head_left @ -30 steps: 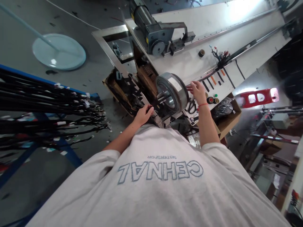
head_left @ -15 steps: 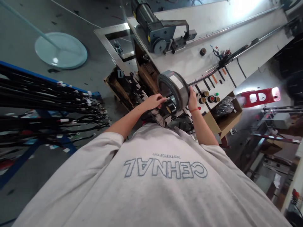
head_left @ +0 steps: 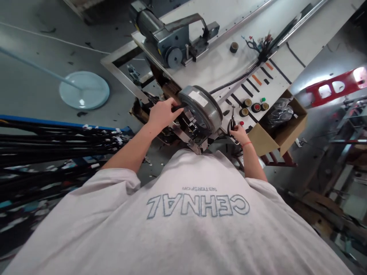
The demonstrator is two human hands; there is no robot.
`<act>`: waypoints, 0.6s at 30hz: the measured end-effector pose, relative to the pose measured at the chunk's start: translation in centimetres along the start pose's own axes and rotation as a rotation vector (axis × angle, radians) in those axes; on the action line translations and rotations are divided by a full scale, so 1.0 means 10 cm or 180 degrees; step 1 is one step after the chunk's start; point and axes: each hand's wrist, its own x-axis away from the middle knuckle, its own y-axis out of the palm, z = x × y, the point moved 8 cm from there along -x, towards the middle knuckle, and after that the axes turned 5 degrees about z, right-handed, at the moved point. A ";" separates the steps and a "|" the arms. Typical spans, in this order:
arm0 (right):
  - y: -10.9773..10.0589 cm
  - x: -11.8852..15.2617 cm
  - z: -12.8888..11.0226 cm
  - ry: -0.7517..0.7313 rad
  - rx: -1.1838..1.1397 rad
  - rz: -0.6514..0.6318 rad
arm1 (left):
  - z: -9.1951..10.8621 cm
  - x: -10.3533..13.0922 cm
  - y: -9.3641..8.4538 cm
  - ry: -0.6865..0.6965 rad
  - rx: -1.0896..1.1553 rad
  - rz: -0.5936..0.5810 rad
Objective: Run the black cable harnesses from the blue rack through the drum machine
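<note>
A round grey taping-machine head (head_left: 214, 110) with a pale label stands at the near end of the bench. To its left, my left hand (head_left: 162, 114) is closed around a dark cable end (head_left: 177, 108) beside the ring opening. On the ring's other side, my right hand (head_left: 240, 134) grips the black handles of a pair of scissors (head_left: 232, 123), blades pointing away from me. A black wire harness (head_left: 235, 79) runs from behind the ring along the bench to a bunch of coloured connectors. The inside of the ring is partly hidden.
Tape rolls (head_left: 244, 112) and a red button (head_left: 241, 123) are near my right hand. An open cardboard box (head_left: 293, 131) holds clear plastic. A motor unit (head_left: 172, 42) sits on the white bench (head_left: 218, 63). Black harnesses (head_left: 57, 141) hang at left; a round pale base (head_left: 91, 89) stands on the floor.
My right hand has left the ring's side and now holds the scissors. My left hand has moved left from the tape roll inside the ring and grips a dark cable end. The view has shifted.
</note>
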 end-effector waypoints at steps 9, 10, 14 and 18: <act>1.49 1.55 -1.27 -0.0062 -0.2129 -0.4444 | 0.11 0.09 -0.03 -0.0302 -0.0393 -0.0735; 1.70 1.49 -1.31 0.0174 -0.2050 -0.4501 | 0.14 0.08 -0.04 -0.0314 -0.0458 -0.0733; 1.88 1.15 -1.32 0.0380 -0.1768 -0.3669 | 0.13 -0.02 -0.15 -0.0559 -0.0768 -0.0314; 1.13 1.43 -1.13 0.0021 -0.1549 -0.3725 | 0.02 0.09 -0.32 -0.0546 -0.0470 0.0267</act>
